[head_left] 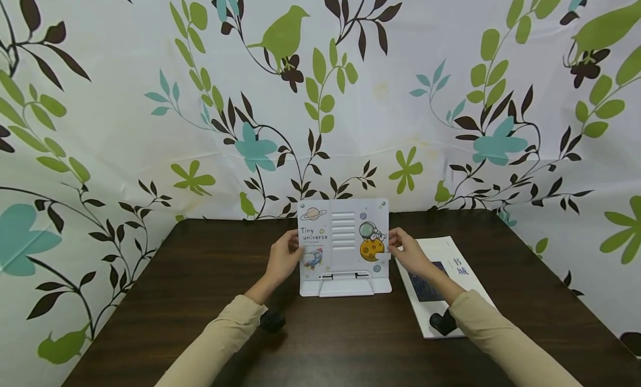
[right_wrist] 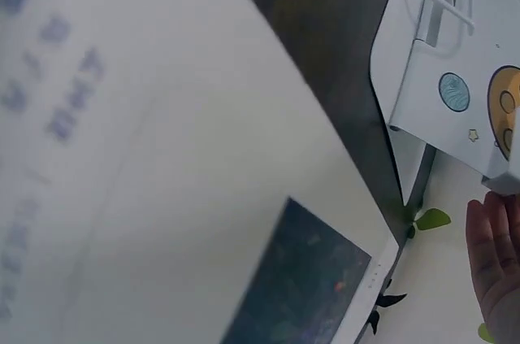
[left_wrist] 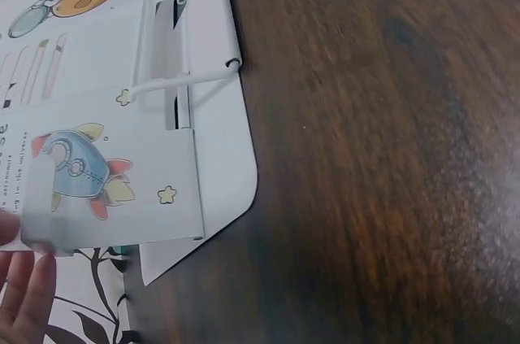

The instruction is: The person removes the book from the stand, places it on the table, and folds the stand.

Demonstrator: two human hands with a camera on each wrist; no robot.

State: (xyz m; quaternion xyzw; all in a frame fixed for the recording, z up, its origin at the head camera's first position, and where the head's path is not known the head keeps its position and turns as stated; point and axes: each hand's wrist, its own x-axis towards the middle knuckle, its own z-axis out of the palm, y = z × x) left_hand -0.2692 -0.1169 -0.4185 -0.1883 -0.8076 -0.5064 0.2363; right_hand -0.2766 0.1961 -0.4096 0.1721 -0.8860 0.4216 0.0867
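A white book stand (head_left: 345,248) printed with "Tiny universe", a rocket and an astronaut stands tilted up on the table. Its wire page holder (head_left: 346,287) lies along the lower ledge. My left hand (head_left: 284,259) grips the stand's left edge, with the thumb in front; in the left wrist view its fingers (left_wrist: 31,295) reach behind the panel. On the opposite edge, my right hand (head_left: 409,254) pinches the side beside the astronaut picture. Fingers (right_wrist: 483,238) of that hand show at the panel's edge in the right wrist view.
A white book (head_left: 440,248) with a dark cover picture lies to the right, partly under my right forearm. The dark wooden table (head_left: 200,298) ends at a patterned cloth (head_left: 350,125) behind the stand. Black wrist devices (head_left: 272,320) hang below the sleeves.
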